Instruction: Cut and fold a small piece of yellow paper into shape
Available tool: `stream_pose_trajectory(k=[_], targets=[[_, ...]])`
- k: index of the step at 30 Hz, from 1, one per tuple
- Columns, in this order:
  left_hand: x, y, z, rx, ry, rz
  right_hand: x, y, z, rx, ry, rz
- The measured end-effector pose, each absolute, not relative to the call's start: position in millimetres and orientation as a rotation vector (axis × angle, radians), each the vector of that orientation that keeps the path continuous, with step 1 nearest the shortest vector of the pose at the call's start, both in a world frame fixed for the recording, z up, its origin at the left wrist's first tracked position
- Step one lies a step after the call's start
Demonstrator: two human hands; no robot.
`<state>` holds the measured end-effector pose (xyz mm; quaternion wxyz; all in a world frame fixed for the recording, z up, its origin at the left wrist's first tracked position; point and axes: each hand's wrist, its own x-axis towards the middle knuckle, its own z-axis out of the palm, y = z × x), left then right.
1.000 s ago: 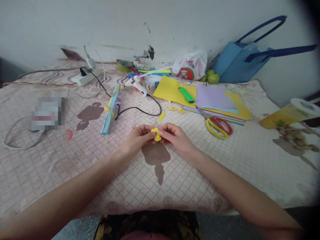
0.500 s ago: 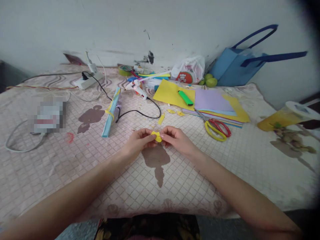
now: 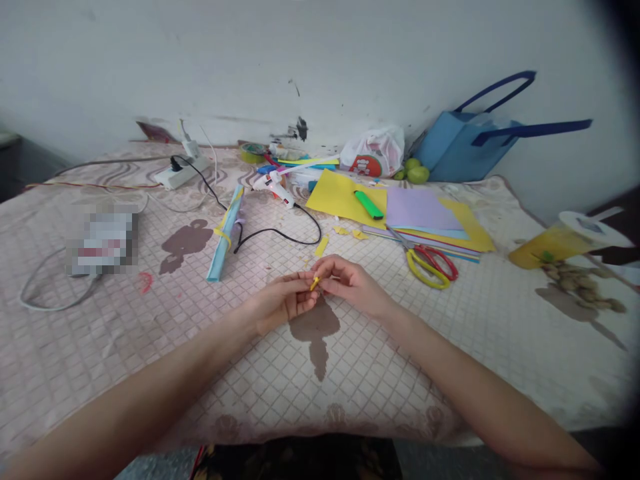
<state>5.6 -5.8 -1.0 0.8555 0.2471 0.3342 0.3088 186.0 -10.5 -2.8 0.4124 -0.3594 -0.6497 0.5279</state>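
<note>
A small yellow paper piece (image 3: 315, 284) is pinched between my two hands above the tablecloth, seen nearly edge-on. My left hand (image 3: 286, 297) is closed on its left side with thumb and forefinger, the palm turned partly up. From the right, the fingertips of my right hand (image 3: 349, 283) close on the same piece and hide part of it. Just beyond the hands lie a yellow paper strip (image 3: 322, 246) and two small yellow cut-outs (image 3: 341, 231).
Scissors (image 3: 429, 268) lie right, by stacked coloured paper (image 3: 420, 208) bearing a green marker-like tool (image 3: 369, 205). A corded glue gun (image 3: 278, 189) and a rolled blue paper (image 3: 223, 240) lie left. A yellow drink cup (image 3: 545, 243) stands far right, a power strip (image 3: 181, 173) far left.
The yellow piece has turned from face-up to nearly edge-on. My left hand has rolled palm-up, and my right fingers have moved over the piece. The view has shifted slightly.
</note>
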Motion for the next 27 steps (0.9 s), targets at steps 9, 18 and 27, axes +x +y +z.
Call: stream_pose_trajectory(k=[9, 18, 27], targets=[[6.3, -6.1, -5.8, 1.104, 0.847, 0.872, 188.3, -7.5, -6.2, -1.073, -1.555, 1.305], [8.0, -7.3, -6.7, 1.069, 0.931, 0.900, 185.1, -10.5, -4.4, -1.082, -1.533, 1.343], [7.3, -6.4, -9.5, 1.026, 0.842, 0.877, 187.3, -8.4, -7.9, -1.085, -1.570, 1.299]])
